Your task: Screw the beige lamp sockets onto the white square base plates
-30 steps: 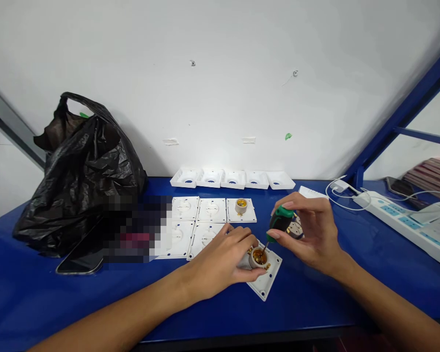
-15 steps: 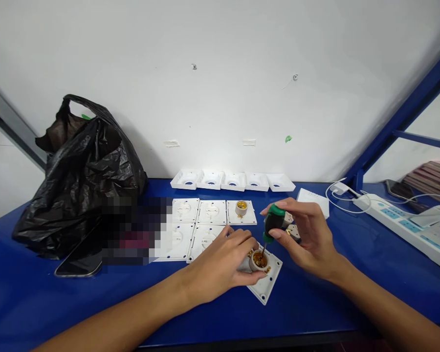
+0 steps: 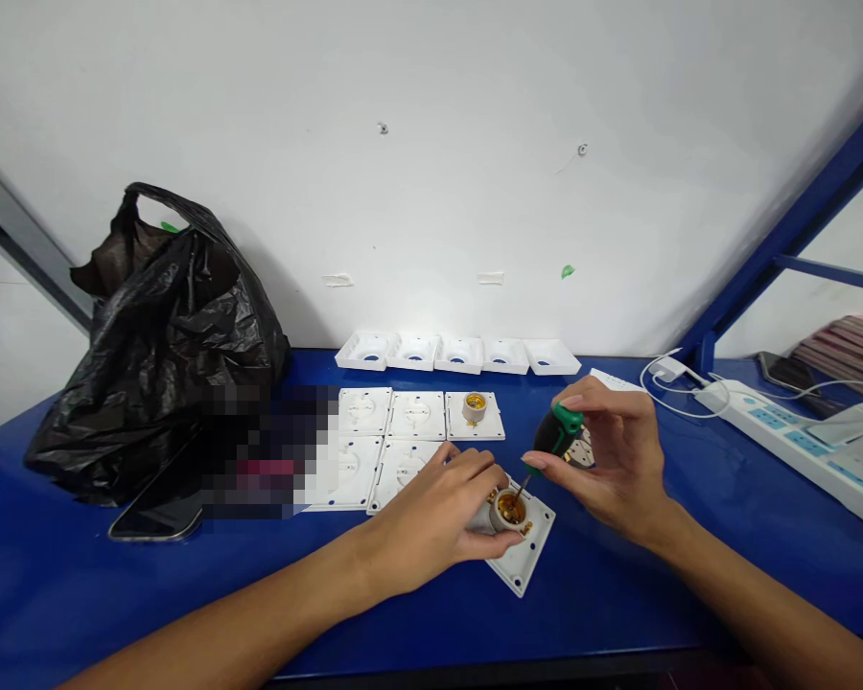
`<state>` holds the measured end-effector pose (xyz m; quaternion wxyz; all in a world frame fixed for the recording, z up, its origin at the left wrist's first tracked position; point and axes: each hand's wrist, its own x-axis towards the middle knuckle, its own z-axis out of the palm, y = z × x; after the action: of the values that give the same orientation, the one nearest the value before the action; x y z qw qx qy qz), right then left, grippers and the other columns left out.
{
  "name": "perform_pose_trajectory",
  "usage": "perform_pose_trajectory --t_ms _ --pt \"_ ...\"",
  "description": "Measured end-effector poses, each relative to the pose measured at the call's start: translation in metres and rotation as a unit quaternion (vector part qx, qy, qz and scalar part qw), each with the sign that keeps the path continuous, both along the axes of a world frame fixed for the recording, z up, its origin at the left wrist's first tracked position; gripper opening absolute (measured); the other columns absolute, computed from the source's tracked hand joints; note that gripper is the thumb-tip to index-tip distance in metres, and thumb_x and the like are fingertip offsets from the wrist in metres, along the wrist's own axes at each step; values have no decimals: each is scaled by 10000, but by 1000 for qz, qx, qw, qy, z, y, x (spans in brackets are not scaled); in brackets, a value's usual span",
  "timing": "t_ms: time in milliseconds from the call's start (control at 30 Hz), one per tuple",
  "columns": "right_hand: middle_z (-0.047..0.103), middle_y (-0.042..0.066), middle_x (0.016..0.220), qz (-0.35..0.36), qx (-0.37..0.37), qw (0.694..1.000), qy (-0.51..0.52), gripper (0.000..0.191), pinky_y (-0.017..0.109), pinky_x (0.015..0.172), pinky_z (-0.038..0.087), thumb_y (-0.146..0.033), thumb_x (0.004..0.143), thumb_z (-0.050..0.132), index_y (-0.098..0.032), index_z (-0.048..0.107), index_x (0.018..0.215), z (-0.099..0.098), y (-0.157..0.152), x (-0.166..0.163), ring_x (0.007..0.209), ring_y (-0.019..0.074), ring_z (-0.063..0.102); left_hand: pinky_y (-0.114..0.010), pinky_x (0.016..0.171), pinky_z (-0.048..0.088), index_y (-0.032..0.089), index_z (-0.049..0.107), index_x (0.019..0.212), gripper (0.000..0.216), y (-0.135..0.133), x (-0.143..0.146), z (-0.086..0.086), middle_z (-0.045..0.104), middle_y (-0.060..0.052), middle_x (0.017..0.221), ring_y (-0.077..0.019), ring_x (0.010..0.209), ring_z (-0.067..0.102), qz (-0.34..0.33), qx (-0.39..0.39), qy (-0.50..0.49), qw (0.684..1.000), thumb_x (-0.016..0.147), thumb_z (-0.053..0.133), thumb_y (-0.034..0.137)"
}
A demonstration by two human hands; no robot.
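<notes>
My left hand is closed around a small lamp socket with brass parts inside, which stands on a white square plate on the blue table. My right hand grips a short screwdriver with a green and black handle. Its thin shaft slants down to the left, and its tip is inside the socket's mouth.
Several white plates lie behind my left hand, one bearing a socket. A row of white covers lines the wall. A black plastic bag and a phone sit at left, a power strip with cables at right.
The screwdriver handle swung left and upright, then tilted back to the right, its tip staying in the socket. My left hand has kept its hold.
</notes>
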<state>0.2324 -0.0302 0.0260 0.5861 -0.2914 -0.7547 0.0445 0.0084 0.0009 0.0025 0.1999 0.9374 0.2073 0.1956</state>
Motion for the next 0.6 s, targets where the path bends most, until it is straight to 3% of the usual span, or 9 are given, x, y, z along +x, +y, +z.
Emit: perform_pose_trajectory --t_ms 600 --pt "625 4 1028 -4 -20 1000 19 583 376 687 547 -114 843 852 -332 566 1302 -1 1 -2 826 189 602 -397 955 444 217 618 1030 293 1 0 -2 682 -18 1027 -243 960 664 -1 1 3 1000 969 787 448"
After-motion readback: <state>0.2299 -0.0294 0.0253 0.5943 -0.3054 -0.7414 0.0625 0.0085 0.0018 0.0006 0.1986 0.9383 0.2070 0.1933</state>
